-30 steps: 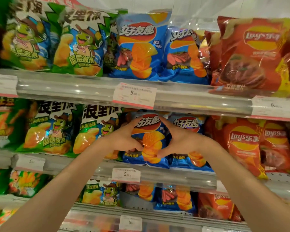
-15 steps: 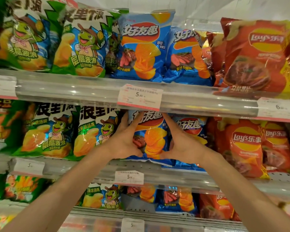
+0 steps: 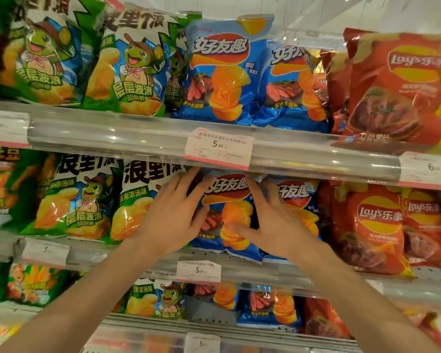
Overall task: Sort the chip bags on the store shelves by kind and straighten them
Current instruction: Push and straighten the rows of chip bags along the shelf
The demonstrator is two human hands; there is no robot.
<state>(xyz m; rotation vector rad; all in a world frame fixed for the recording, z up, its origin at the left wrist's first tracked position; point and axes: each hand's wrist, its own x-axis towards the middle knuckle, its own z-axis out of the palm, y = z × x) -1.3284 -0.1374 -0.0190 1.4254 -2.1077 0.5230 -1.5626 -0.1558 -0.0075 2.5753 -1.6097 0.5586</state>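
Blue chip bag (image 3: 229, 215) stands between left hand (image 3: 172, 217) and right hand (image 3: 278, 222), fingers straight, pressing its sides.

- A single head-worn wide-angle camera faces store shelving straight on, close enough that the shelves fill the frame.
- The middle shelf's rail (image 3: 316, 161) crosses the centre; the tier above runs toward 12 o'clock, a lower tier toward 6.
- Both forearms enter from 7 and 5 o'clock, converging at centre.
- Wide-angle bowing bends the rails at the edges.
- No second view shares the scene.
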